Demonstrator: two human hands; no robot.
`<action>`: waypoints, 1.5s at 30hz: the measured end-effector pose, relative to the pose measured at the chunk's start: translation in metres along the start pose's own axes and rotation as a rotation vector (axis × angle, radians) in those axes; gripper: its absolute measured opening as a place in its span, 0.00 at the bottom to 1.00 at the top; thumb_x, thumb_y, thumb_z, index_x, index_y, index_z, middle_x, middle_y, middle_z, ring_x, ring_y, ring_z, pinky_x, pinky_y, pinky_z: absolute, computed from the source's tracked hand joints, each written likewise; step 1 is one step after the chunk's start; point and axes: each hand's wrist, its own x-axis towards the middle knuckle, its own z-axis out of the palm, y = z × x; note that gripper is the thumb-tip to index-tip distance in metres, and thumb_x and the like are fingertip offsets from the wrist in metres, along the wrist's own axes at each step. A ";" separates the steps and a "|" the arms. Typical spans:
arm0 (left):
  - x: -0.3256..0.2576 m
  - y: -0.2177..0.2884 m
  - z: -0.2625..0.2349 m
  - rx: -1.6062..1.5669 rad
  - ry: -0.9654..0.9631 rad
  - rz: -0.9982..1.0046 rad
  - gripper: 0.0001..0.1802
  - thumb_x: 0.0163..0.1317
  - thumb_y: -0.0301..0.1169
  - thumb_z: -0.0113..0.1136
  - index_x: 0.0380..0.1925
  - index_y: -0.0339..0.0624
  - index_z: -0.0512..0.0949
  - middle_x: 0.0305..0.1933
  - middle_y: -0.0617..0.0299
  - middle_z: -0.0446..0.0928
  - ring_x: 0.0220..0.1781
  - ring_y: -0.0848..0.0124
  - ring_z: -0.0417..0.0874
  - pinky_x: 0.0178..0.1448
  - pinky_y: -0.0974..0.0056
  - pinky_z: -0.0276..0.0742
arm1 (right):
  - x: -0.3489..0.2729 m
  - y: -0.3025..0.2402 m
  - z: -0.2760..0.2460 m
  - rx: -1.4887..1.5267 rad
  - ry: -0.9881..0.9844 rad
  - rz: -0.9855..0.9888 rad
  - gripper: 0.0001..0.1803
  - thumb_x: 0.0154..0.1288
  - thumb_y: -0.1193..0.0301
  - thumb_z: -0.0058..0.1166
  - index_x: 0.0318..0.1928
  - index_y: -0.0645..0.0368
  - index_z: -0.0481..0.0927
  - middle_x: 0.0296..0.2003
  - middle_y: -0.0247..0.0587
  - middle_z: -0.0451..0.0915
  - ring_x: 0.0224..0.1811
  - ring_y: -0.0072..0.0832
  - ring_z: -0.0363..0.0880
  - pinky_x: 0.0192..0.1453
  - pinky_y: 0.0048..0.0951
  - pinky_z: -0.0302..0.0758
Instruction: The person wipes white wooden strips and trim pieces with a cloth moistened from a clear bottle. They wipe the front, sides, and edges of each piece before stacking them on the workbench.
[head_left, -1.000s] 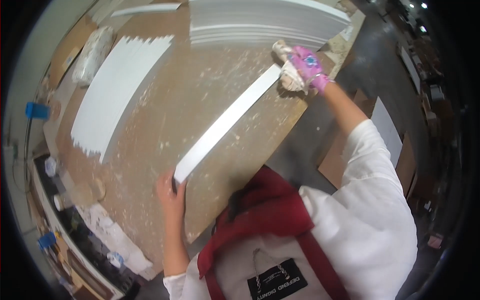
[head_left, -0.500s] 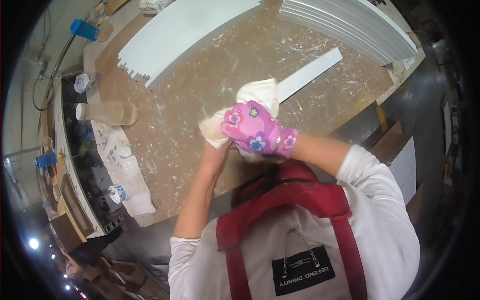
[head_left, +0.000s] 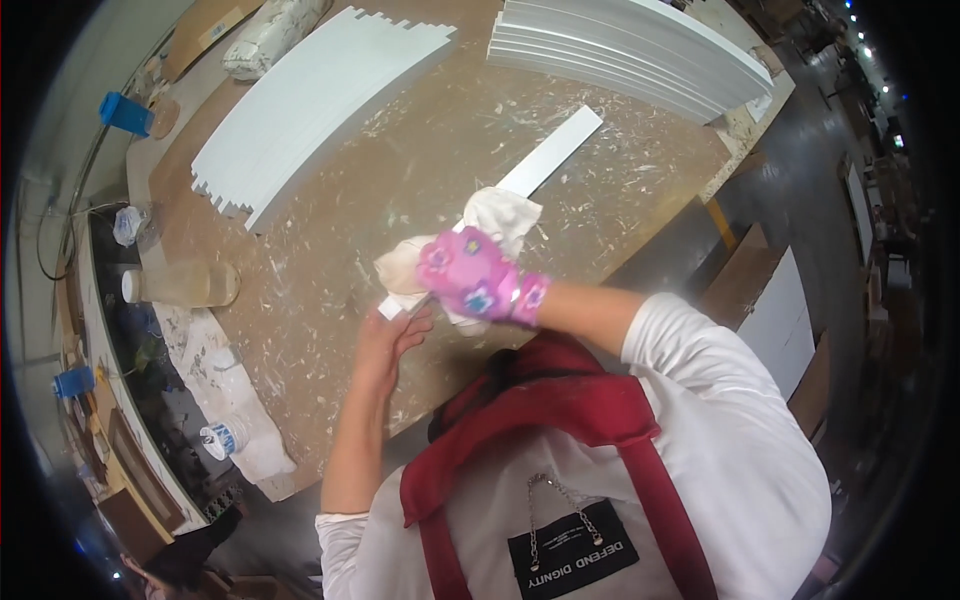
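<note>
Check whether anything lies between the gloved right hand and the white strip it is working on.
Yes: a crumpled white cloth sits under the right hand, between the pink flowered glove and the white strip on the workbench. The bare left hand touches the strip's near end directly, with nothing between.

Gloved right hand (head_left: pixel 470 275) presses a white cloth (head_left: pixel 495 220) onto a white strip (head_left: pixel 545 160) near the bench's (head_left: pixel 330 270) front edge; bare left hand (head_left: pixel 385 340) steadies its near end.
</note>
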 end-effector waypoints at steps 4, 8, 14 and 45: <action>-0.004 0.007 0.002 0.018 0.016 -0.007 0.22 0.66 0.32 0.56 0.57 0.37 0.65 0.47 0.47 0.80 0.40 0.67 0.84 0.41 0.69 0.81 | -0.034 0.112 -0.046 -0.189 -0.038 0.373 0.10 0.56 0.68 0.55 0.39 0.55 0.82 0.35 0.46 0.81 0.38 0.35 0.82 0.43 0.36 0.79; -0.017 0.034 -0.001 0.432 0.088 0.017 0.34 0.67 0.33 0.55 0.69 0.38 0.52 0.34 0.54 0.81 0.33 0.72 0.82 0.35 0.71 0.78 | -0.077 0.174 -0.114 1.147 0.612 0.895 0.14 0.70 0.61 0.50 0.49 0.54 0.76 0.37 0.35 0.79 0.38 0.27 0.79 0.39 0.30 0.79; -0.040 0.080 -0.134 0.293 0.819 0.660 0.36 0.67 0.32 0.56 0.70 0.39 0.51 0.42 0.57 0.78 0.38 0.74 0.79 0.38 0.70 0.76 | -0.063 0.153 -0.124 1.841 0.523 0.687 0.17 0.72 0.65 0.47 0.58 0.57 0.70 0.43 0.42 0.78 0.40 0.27 0.79 0.44 0.27 0.79; -0.050 0.100 0.014 2.027 0.254 1.137 0.34 0.41 0.23 0.62 0.54 0.59 0.75 0.54 0.58 0.73 0.57 0.57 0.72 0.58 0.52 0.65 | -0.052 -0.025 -0.074 2.303 0.192 0.596 0.44 0.59 0.83 0.44 0.74 0.55 0.42 0.69 0.47 0.57 0.70 0.38 0.61 0.73 0.36 0.60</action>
